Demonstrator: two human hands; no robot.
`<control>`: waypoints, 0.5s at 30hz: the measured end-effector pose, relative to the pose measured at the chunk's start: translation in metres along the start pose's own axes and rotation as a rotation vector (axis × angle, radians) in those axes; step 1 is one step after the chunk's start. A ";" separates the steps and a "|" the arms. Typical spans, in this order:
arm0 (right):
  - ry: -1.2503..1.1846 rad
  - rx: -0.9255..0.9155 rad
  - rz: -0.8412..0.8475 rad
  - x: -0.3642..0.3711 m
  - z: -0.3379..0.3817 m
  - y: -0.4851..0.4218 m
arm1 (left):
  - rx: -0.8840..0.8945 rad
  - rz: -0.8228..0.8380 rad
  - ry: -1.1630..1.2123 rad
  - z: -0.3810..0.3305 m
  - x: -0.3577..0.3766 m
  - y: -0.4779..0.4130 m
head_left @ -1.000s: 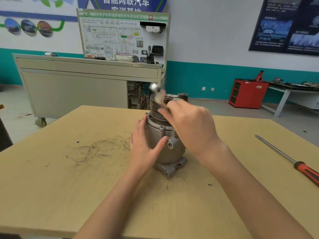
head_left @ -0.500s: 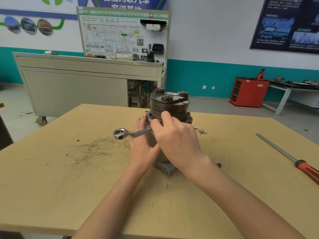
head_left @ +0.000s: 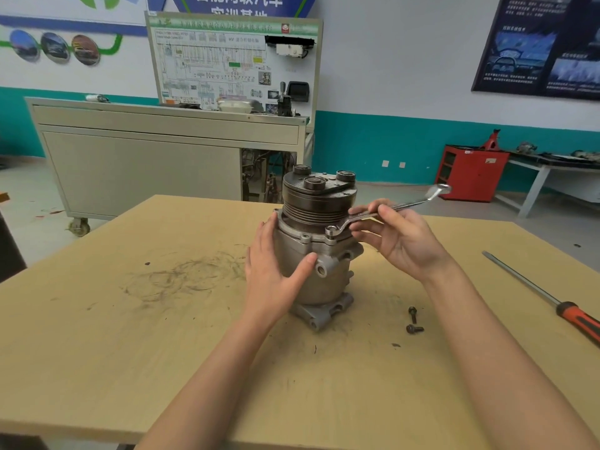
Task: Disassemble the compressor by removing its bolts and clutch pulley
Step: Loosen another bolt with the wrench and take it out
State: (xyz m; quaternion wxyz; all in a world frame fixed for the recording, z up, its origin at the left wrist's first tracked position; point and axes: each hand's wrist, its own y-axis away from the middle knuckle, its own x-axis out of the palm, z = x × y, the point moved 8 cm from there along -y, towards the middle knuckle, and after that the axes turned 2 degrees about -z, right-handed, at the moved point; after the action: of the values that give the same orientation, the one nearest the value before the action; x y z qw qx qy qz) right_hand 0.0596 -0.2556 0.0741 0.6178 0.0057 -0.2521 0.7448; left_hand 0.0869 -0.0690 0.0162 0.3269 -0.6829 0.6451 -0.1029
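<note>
A grey metal compressor stands upright on the wooden table, its dark grooved clutch pulley on top. My left hand presses flat against the compressor's left side, thumb across the front. My right hand grips a silver ring wrench by its shaft. The wrench's near ring sits on a bolt in the front flange; its far end points up and right. Two loose dark bolts lie on the table to the compressor's right.
A long screwdriver with a red and black handle lies near the table's right edge. Behind the table stands a grey wheeled cabinet with a wiring display board. A red cabinet and a bench are at the far right.
My right hand has swung the wrench from the compressor's left side over to the right and set its ring on the front flange bolt. The two loose bolts have come into sight.
</note>
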 end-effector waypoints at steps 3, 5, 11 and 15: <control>-0.161 0.080 -0.026 -0.007 -0.014 -0.013 | 0.013 -0.013 0.009 0.000 -0.001 0.000; -0.208 0.073 -0.042 -0.009 -0.016 -0.014 | 0.016 -0.013 0.015 0.000 -0.001 0.000; 0.284 -0.197 -0.252 0.004 0.022 0.004 | 0.012 -0.003 0.003 -0.001 0.000 0.000; 0.901 -0.621 -0.308 0.057 0.072 0.026 | 0.017 -0.002 0.003 -0.001 0.000 0.000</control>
State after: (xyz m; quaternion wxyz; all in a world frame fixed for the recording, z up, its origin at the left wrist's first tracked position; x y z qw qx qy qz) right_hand 0.0001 -0.2340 0.1454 0.7384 -0.4580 -0.1669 0.4661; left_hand 0.0860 -0.0690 0.0174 0.3315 -0.6807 0.6440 -0.1099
